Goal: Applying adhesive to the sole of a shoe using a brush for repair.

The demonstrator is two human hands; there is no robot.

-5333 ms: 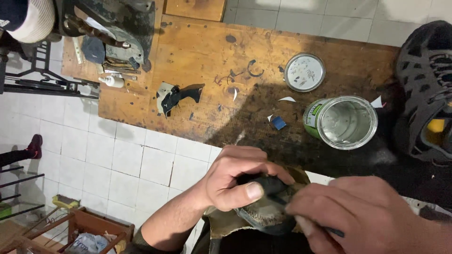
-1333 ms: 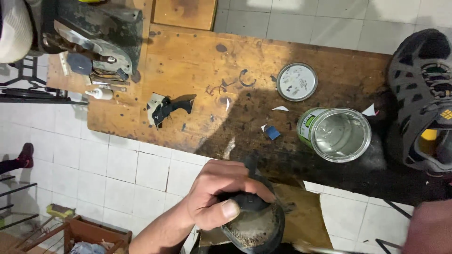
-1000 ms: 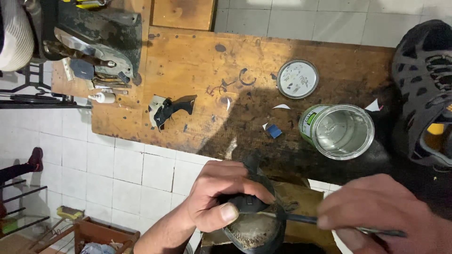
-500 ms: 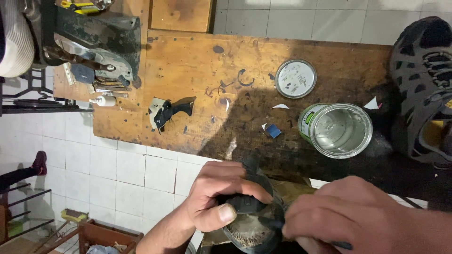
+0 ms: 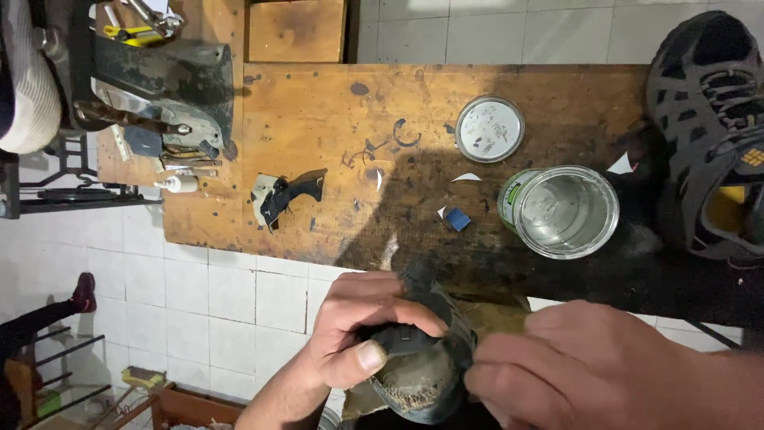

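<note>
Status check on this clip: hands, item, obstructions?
Left hand grips dark shoe, sole up. Right hand at its edge. Open tin beyond, clear.

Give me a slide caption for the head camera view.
Left hand grips a worn shoe, right hand beside it, above a bench with an open can.

The workbench [image 5: 318,119] is orange-brown wood, stained black toward its near edge. An open tin [image 5: 565,211] near the right end is silvery with a green-and-white label; its lid [image 5: 490,129] is grey, speckled dark. A small blue scrap [image 5: 457,219] lies beside it. The shoe [image 5: 418,362] is black with a dirty grey-tan sole. White tiles [image 5: 223,295] cover the floor.
</note>
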